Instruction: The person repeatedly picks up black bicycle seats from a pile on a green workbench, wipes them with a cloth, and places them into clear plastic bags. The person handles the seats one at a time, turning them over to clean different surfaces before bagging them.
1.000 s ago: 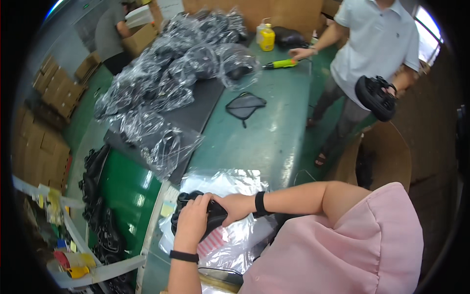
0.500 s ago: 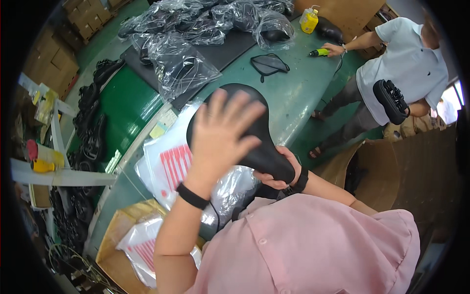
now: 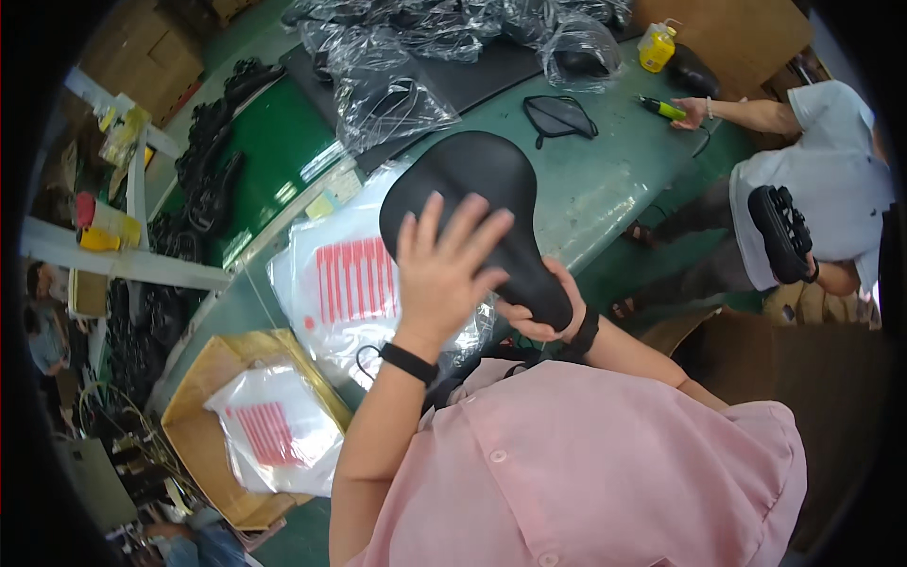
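Note:
A black bicycle saddle is held up over the green table in front of me, its wide end away and its narrow nose towards me. My right hand grips the nose, fingers wrapped round its sides and underneath. Fingers spread, my left hand lies over the saddle's left half; whether the palm presses on it I cannot tell. Below and to the left, a stack of clear plastic bags with red print rests on the table.
A cardboard box at lower left holds more printed bags. Plastic-wrapped saddles lie on a black mat. Further right are a black pouch-like item and a yellow bottle. A co-worker holds a green tool and another saddle.
My left hand has moved lower on the saddle, showing more of its wide end. The view has shifted, so the table and the co-worker appear further right.

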The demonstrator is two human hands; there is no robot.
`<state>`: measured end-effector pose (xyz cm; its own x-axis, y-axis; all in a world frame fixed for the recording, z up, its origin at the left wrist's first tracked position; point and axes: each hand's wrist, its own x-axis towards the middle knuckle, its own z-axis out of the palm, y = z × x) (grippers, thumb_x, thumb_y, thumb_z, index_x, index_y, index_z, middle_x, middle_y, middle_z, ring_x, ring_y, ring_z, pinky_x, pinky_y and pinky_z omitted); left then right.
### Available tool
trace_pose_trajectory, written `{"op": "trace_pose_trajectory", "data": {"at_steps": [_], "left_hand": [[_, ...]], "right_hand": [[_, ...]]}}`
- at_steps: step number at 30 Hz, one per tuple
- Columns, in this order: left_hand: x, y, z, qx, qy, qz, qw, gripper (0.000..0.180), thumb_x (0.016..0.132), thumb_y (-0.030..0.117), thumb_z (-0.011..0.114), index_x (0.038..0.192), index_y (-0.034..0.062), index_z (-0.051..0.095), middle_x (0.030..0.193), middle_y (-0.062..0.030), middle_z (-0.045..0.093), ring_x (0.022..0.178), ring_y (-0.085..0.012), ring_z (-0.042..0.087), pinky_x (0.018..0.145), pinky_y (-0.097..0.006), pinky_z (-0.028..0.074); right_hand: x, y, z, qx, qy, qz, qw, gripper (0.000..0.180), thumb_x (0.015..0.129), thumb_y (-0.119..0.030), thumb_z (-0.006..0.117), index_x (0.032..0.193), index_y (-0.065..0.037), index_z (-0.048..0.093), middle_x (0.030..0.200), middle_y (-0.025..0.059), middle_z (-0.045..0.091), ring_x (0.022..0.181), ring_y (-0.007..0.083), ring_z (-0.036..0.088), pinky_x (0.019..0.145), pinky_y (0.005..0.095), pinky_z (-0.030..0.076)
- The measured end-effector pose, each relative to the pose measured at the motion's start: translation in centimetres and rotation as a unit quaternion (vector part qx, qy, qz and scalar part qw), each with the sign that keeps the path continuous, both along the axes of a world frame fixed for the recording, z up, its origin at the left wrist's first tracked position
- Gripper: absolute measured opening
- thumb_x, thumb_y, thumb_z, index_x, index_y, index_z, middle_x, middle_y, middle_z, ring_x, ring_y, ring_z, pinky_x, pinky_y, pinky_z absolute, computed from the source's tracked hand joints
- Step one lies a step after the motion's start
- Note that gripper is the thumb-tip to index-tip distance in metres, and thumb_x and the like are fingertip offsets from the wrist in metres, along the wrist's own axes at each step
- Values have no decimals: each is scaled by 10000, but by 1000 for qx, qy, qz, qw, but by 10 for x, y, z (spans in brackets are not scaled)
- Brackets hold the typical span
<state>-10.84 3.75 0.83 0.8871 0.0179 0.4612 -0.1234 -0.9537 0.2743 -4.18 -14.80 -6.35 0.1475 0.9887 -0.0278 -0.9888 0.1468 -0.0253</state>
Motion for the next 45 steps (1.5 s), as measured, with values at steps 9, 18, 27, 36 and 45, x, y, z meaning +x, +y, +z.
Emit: {"op": "trace_pose_trajectory", "data": {"at_steps": [9, 18, 27, 36, 45], "left_hand": [[-93, 88, -171, -78, 283, 256, 921, 542, 900, 335, 543, 1385, 132, 414, 1420, -145, 402, 1307, -374, 359, 1051, -529, 294], [-51, 50, -188, -46, 198, 218, 954, 704, 787, 309, 655, 1358, 13, 371, 1331, -161, 440, 1146, -368, 454, 943, -498, 386], [2, 9, -194, -140, 256, 233, 928, 252, 723, 76, 649, 954, -11, 593, 866, -187, 614, 818, -344, 603, 724, -415, 504], [-13, 48, -182, -595, 211, 261, 730, 325, 846, 230, 681, 619, 55, 527, 560, 10, 471, 507, -85, 425, 481, -261, 345], [-41, 70, -167, -660, 116, 269, 692, 127, 869, 156, 646, 857, 30, 637, 771, -29, 629, 644, -92, 571, 559, -236, 480]], "right_hand": [[55, -52, 31, -335, -433, -111, 829, 716, 753, -292, 677, 1321, 7, 361, 983, 207, 590, 683, 296, 628, 586, 338, 525], [64, -45, -78, -498, -792, -48, 350, 1115, 607, -280, 795, 1468, -64, 120, 1149, 290, 565, 1044, 428, 567, 913, 411, 453], [57, -29, -107, -428, -533, 16, 730, 806, 702, -254, 794, 1332, 24, 374, 1093, 146, 617, 1022, 229, 591, 916, 339, 454], [54, -25, -77, -403, -301, 15, 864, 515, 790, -82, 694, 1242, 12, 463, 1068, 113, 618, 964, 181, 613, 856, 298, 492], [28, 18, 8, -421, -800, -162, 394, 627, 655, -38, 716, 1225, -20, 456, 1128, 208, 552, 1041, 404, 534, 866, 433, 455]]}}
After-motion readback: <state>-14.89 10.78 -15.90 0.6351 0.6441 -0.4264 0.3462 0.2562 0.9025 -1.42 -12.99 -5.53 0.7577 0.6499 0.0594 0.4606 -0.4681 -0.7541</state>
